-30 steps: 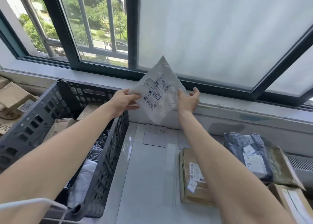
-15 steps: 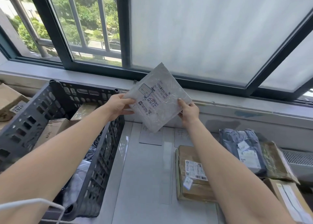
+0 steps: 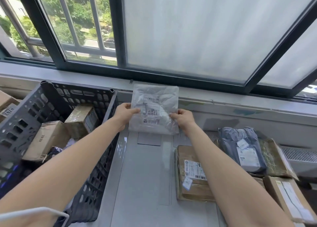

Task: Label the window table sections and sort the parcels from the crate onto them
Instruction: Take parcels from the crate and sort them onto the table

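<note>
Translucent white plastic is being pinched at both side edges: the flat parcel point(image 3: 154, 109) is being held upright between the two hands, over the far end of the desk point(image 3: 142, 184) and just in front of the window sill point(image 3: 223, 105). The left hand point(image 3: 126, 114) is being clamped on the parcel's left edge, with the thumb laid across the front and the fingers hidden behind. The right hand point(image 3: 182, 118) is being clamped on the right edge in the same way. The hands are being held apart by the parcel's own width.

The parcel is being shown as a roughly square, crinkled film pouch. Printed lines are being carried near its top, dark handwriting across its middle (too blurred to read), and a small printed block lower down. Its bottom edge is being held just above a grey paper label point(image 3: 149, 139) lying on the desk, whose far edge is being covered from view.

To the left of the desk, brown taped boxes point(image 3: 80, 118) are being held in a dark perforated crate point(image 3: 106, 141). On the desk's right side, a brown cardboard parcel point(image 3: 190, 173) is being partly hidden by the right forearm. Beyond it, a grey poly bag point(image 3: 241, 148) is being carried on an olive packet point(image 3: 274, 160).
</note>
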Motion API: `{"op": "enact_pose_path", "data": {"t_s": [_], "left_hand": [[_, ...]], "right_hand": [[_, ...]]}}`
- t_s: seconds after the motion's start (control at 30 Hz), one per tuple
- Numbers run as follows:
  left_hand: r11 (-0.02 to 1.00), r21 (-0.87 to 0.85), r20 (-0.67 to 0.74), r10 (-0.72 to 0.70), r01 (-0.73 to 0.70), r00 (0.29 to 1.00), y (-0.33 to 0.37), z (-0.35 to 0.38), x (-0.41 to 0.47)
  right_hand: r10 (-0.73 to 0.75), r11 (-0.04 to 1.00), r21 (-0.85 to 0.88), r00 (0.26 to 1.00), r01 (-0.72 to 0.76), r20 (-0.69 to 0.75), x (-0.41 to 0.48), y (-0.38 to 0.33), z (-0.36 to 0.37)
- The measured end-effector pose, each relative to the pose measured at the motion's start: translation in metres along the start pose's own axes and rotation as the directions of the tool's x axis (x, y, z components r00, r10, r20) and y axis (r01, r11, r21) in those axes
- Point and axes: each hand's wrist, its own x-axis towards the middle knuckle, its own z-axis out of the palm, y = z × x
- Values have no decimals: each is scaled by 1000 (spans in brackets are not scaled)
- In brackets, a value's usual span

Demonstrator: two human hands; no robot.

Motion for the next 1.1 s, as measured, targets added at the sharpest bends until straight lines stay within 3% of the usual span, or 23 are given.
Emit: {"op": "enact_pose_path", "data": {"t_s": [0.1, 0.2, 0.4, 0.8, 0.93, 1.1], "left_hand": [[985, 173, -120, 13, 8, 993, -34, 10, -3], [947, 301, -144, -69, 110, 987, -80, 20, -6], [882, 373, -131, -259, 290, 957, -142, 32, -8], [806, 491, -133, -305, 330, 943, -177, 42, -2], [787, 518, -148, -305, 336, 941, -174, 44, -8], [843, 513, -60, -155, 163, 986, -131, 41, -7]], "right_hand": [[86, 993, -82, 996, -86, -5, -5, 41, 6], [180, 968, -165, 982, -186, -52, -8, 91, 19], [294, 890, -327, 948, -318, -122, -15, 166, 44], [372, 815, -436, 921, -383, -114, -13, 204, 68], [352, 814, -452, 929, -365, -117, -15, 203, 68], [117, 830, -537, 988, -152, -99, -5, 155, 75]]}}
